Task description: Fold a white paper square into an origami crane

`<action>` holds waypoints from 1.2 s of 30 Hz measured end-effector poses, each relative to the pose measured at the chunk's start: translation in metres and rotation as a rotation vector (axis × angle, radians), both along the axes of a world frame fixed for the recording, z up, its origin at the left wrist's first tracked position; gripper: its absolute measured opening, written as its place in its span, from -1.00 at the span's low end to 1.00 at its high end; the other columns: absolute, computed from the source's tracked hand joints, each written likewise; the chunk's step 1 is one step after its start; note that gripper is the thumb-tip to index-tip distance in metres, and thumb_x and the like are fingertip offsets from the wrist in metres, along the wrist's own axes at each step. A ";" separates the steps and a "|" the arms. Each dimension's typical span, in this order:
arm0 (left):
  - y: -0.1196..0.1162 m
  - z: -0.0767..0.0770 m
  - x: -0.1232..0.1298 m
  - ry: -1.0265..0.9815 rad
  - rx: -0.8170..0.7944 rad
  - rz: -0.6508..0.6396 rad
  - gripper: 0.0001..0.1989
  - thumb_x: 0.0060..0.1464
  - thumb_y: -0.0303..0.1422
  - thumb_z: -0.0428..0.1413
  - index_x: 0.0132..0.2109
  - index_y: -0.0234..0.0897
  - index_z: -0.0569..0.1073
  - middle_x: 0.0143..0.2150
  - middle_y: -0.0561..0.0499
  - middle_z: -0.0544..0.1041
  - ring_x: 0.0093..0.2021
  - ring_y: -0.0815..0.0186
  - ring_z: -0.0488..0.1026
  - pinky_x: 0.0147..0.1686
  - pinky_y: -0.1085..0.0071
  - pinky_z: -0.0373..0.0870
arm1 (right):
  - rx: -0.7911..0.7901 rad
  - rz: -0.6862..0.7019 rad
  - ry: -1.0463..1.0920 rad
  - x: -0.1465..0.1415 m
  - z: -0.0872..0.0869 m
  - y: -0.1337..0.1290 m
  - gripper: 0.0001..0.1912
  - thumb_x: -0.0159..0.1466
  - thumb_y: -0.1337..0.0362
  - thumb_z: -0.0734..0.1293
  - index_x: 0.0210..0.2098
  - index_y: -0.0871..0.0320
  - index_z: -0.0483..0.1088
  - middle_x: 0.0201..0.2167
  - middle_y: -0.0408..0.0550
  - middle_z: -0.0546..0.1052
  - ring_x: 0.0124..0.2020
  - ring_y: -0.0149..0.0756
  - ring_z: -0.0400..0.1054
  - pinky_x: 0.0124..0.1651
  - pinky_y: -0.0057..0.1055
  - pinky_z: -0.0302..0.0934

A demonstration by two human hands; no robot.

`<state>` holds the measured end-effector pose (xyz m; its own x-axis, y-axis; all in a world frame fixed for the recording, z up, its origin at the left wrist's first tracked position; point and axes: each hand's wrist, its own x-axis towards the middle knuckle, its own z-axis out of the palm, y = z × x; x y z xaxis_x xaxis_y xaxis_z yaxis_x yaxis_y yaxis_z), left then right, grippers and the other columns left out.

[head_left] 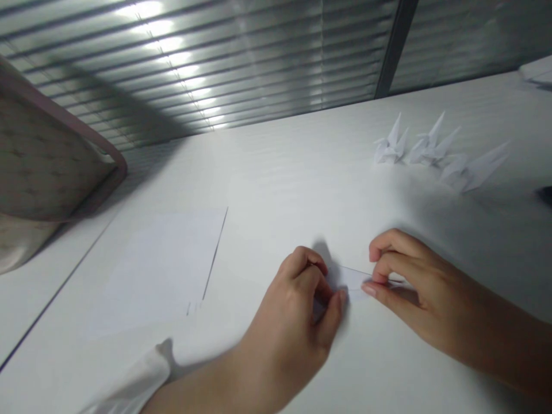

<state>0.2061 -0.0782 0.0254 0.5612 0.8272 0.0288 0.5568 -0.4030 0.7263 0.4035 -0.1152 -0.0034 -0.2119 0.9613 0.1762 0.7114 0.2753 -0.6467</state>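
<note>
A small folded piece of white paper (351,278) lies low over the white table between my two hands. My left hand (297,305) has its fingers curled and closed on the left end of the paper, hiding part of it. On the right end, my right hand (409,282) pinches the paper between thumb and fingers. A thin pointed tip of the paper shows past the right fingers.
Three folded white paper cranes (390,144) stand at the back right of the table (276,184). White sheets (159,264) lie at the left. A patterned bag (47,155) is at the far left, before window blinds (259,57). A dark object (545,195) shows at the right edge.
</note>
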 end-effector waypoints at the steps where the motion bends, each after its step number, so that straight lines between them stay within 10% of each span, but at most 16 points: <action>1: 0.000 0.000 0.000 0.005 0.002 -0.001 -0.81 0.13 -0.51 0.10 -0.44 -0.27 0.34 -0.21 -0.07 0.37 -0.23 0.28 0.40 -0.19 0.34 0.47 | 0.007 0.001 -0.006 0.000 0.000 0.000 -0.84 0.31 0.38 0.21 -0.41 0.10 0.24 -0.23 -0.02 0.33 -0.19 -0.22 0.35 -0.21 -0.26 0.30; 17: 0.000 -0.001 0.001 0.037 0.059 -0.015 -0.81 0.12 -0.53 0.10 -0.44 -0.27 0.34 -0.22 -0.07 0.38 -0.24 0.28 0.42 -0.21 0.35 0.46 | 0.179 0.039 -0.202 -0.003 0.004 0.000 -0.87 0.32 0.40 0.18 -0.36 0.15 0.29 -0.30 0.03 0.41 -0.25 -0.13 0.35 -0.18 -0.12 0.30; 27: -0.014 0.001 -0.012 0.241 0.675 -0.467 -0.66 0.35 -0.53 -0.19 0.04 -0.48 0.45 -0.02 -0.10 0.56 -0.03 0.18 0.43 0.02 0.24 0.32 | 0.117 0.054 -0.136 -0.002 0.006 0.001 -0.84 0.27 0.46 0.18 -0.40 0.11 0.19 -0.33 -0.04 0.37 -0.30 -0.22 0.32 -0.22 -0.21 0.28; 36: -0.027 -0.010 -0.018 0.429 0.765 -0.448 -0.55 0.29 -0.38 -0.15 0.19 -0.58 0.35 0.26 -0.23 0.33 0.29 0.06 0.21 0.23 0.25 0.21 | 0.001 0.067 -0.014 0.001 0.004 0.002 -0.84 0.29 0.47 0.22 -0.36 0.11 0.19 -0.28 -0.08 0.34 -0.24 -0.27 0.30 -0.16 -0.25 0.26</action>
